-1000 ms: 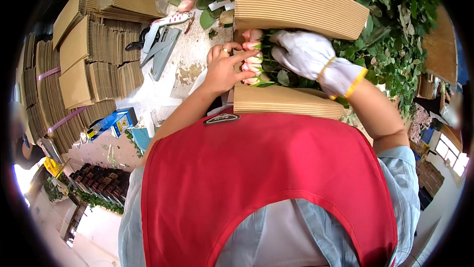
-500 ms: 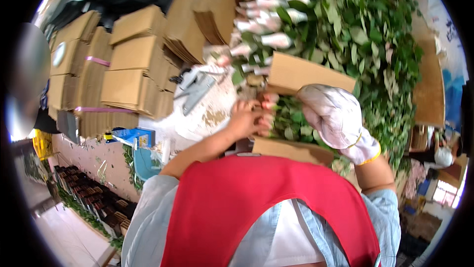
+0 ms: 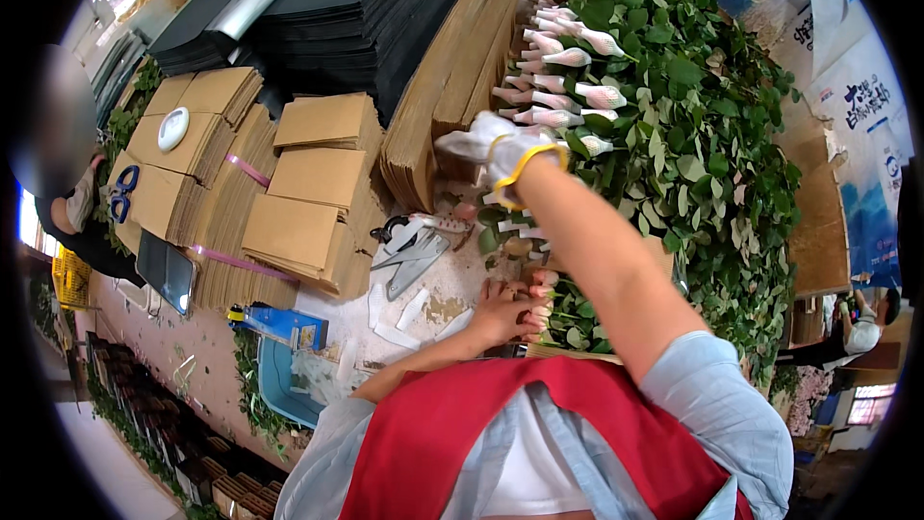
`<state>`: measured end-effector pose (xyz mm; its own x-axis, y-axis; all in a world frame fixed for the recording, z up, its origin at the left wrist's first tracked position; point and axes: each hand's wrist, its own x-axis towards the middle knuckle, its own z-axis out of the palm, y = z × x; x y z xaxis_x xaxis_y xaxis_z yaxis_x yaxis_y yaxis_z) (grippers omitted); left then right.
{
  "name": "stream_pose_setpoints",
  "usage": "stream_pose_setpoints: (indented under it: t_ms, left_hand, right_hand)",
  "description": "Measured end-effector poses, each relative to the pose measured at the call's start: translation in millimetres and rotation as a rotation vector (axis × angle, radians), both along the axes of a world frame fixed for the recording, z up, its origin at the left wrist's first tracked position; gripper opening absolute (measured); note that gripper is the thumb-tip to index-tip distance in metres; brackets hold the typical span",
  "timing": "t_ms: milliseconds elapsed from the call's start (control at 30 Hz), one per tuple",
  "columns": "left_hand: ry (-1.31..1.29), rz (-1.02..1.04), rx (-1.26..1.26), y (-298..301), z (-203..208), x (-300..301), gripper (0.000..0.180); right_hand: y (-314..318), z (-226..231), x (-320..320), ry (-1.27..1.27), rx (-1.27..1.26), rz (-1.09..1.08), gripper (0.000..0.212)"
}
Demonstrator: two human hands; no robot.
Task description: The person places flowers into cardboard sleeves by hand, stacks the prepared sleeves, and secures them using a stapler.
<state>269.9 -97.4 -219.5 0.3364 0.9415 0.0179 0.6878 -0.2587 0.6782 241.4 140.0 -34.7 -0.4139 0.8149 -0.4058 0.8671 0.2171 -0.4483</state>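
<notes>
My bare left hand [image 3: 500, 314] has its fingers bent against the pale pink heads of a small bunch of roses [image 3: 543, 306]. Leafy stems run right from those heads, partly hidden under my right forearm. Cardboard edges show on both sides of the bunch, including a cardboard flap [image 3: 658, 253] behind the forearm. My right hand [image 3: 496, 150], in a white glove with a yellow cuff, reaches forward with fingers extended left. It is by the near end of upright cardboard sheets [image 3: 414, 156], and contact is unclear.
Net-sleeved roses [image 3: 568, 58] lie in a big leafy pile at the right. A grey stapler-like tool [image 3: 420, 260] rests on the white tabletop. Stacked folded cardboard [image 3: 306, 178], a phone [image 3: 166, 270], scissors [image 3: 123, 195] and a blue bin [image 3: 279, 380] are left. Other people stand at both sides.
My right hand has left the cardboard and stems by the bunch and moved forward and left to the cardboard sheets. My left hand stays at the rose heads. The view has shifted.
</notes>
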Motion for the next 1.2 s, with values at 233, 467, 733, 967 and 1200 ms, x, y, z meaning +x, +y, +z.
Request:
stream_pose_setpoints:
  t_ms: [233, 467, 733, 967, 1200]
  left_hand:
    - [-0.07, 0.048, 0.086, -4.6, -7.7, 3.1, 0.047]
    - [-0.318, -0.048, -0.012, 4.3, 48.0, -42.1, 0.035]
    - [-0.743, 0.196, -1.046, 32.8, 57.0, -7.6, 0.04]
    - [-0.289, 0.09, -0.708, 2.2, 4.6, -14.3, 0.044]
    - [0.309, -0.215, -0.159, 21.8, 44.2, 11.4, 0.072]
  right_hand:
    - [-31.4, 51.9, 19.3, 0.241, 0.46, -0.189, 0.055]
    - [-143.2, 159.7, 208.1, 0.249, 0.416, 0.032, 0.05]
    - [-179.5, 27.9, 196.5, -0.238, 0.16, 0.59, 0.04]
    - [-165.5, -63.8, 235.5, 0.263, 0.324, 0.691, 0.037]
    - [-164.6, -57.3, 221.6, -0.073, 0.097, 0.791, 0.041]
